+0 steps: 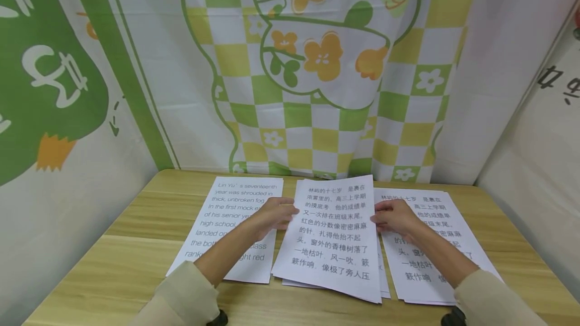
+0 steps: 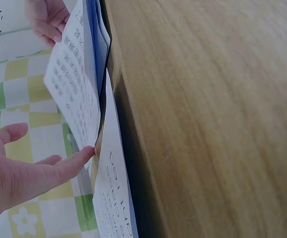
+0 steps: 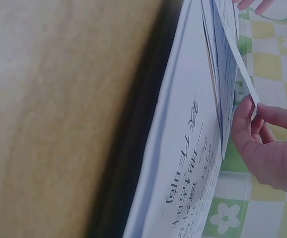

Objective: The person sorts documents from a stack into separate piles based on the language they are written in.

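A white sheet of paper (image 1: 335,235) printed with Chinese text is raised on its right side over the middle pile of papers (image 1: 384,280). My right hand (image 1: 396,219) pinches its right edge between thumb and fingers, plainly seen in the right wrist view. At the opposite edge is my left hand (image 1: 274,215); in the left wrist view its fingers (image 2: 69,168) are extended, a fingertip touching the paper, the thumb standing apart. Under the left forearm lies a pile of English-text sheets (image 1: 246,268). Beneath the right forearm is another Chinese-text pile (image 1: 446,240), partly covered.
All the papers lie on a wooden table (image 1: 113,255). Behind its far edge hangs a green, yellow and white checked curtain (image 1: 290,140) with flowers. Printed cloth walls (image 1: 131,175) stand at both sides.
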{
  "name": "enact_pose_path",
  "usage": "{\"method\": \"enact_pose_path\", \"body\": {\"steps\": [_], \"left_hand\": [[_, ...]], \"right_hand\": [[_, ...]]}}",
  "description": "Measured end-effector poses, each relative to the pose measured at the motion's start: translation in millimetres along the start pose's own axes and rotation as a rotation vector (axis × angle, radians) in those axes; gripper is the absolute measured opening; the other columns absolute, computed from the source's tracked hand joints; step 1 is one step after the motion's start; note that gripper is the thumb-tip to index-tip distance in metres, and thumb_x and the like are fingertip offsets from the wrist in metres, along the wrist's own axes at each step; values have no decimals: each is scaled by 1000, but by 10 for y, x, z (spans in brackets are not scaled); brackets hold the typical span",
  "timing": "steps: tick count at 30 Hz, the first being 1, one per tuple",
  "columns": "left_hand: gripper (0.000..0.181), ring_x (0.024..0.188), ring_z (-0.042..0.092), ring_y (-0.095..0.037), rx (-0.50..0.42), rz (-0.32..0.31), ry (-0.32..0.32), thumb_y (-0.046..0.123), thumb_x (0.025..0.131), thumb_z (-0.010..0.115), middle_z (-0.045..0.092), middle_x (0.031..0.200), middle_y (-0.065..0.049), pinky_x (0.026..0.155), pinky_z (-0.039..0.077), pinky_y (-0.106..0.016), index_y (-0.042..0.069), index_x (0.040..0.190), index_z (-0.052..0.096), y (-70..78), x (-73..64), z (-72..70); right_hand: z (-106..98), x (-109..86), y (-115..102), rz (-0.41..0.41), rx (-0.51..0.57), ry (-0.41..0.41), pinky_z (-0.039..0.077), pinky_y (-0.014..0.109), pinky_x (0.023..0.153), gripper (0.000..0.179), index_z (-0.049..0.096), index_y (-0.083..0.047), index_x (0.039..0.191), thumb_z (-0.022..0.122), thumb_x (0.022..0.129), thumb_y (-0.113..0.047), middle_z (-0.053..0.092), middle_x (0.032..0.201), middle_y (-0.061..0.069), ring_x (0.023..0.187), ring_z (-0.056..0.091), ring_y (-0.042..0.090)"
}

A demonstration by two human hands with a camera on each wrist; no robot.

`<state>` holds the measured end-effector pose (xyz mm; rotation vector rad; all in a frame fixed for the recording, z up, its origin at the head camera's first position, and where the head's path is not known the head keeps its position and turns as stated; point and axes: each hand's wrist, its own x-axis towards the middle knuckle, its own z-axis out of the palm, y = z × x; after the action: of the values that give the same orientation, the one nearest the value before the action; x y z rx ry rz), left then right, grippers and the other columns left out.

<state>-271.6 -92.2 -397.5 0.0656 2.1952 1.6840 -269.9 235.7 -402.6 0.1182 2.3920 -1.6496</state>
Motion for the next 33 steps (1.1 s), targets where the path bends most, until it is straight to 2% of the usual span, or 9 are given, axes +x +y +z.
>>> {"method": "enact_pose_path", "body": {"steps": [5,10,15,19,23,27,33], "left_hand": [[62,136,51,-46,44,14,48,17,99,63,52,147,-29,109,50,-53,-8,152,41,-20,44,-41],[61,133,54,-44,42,4,73,15,99,63,56,143,-28,107,52,-50,-7,152,42,-30,115,-59],[62,119,63,-37,48,22,103,11,96,66,64,131,-24,103,55,-46,-5,152,44,-23,136,-36],[60,96,68,-29,40,71,137,0,93,67,67,114,-19,91,61,-42,-4,149,47,-18,130,-17],[67,76,66,-22,8,86,143,-14,86,68,63,95,-12,74,64,-34,-2,149,49,-20,127,-10],[73,67,63,-19,-11,65,124,-18,83,69,60,89,-9,66,63,-31,1,151,48,-23,112,5],[74,63,64,-19,-56,58,103,-18,84,68,60,88,-9,63,64,-34,1,152,46,-37,98,38]], "right_hand": [[-6,-26,11,-55,0,-28,64,37,80,38,56,11,131,66,96,2,66,114,19,92,70,22],[-40,-41,8,-126,15,-69,64,37,81,28,59,9,124,63,96,4,69,111,16,93,70,22],[-78,-59,-7,-172,38,-93,64,37,81,25,60,10,120,64,96,3,71,107,14,95,70,22],[-100,-88,-1,-170,57,-89,64,38,82,31,57,11,126,64,97,1,69,107,13,94,71,21],[-108,-107,17,-159,79,-80,65,38,81,42,51,11,137,64,99,-2,68,108,13,93,71,22],[-106,-108,32,-152,95,-72,65,37,78,49,46,9,144,62,100,-4,69,106,11,94,72,21],[-86,-121,52,-126,81,-53,65,39,74,54,43,3,150,62,101,-7,72,108,11,95,73,24]]}}
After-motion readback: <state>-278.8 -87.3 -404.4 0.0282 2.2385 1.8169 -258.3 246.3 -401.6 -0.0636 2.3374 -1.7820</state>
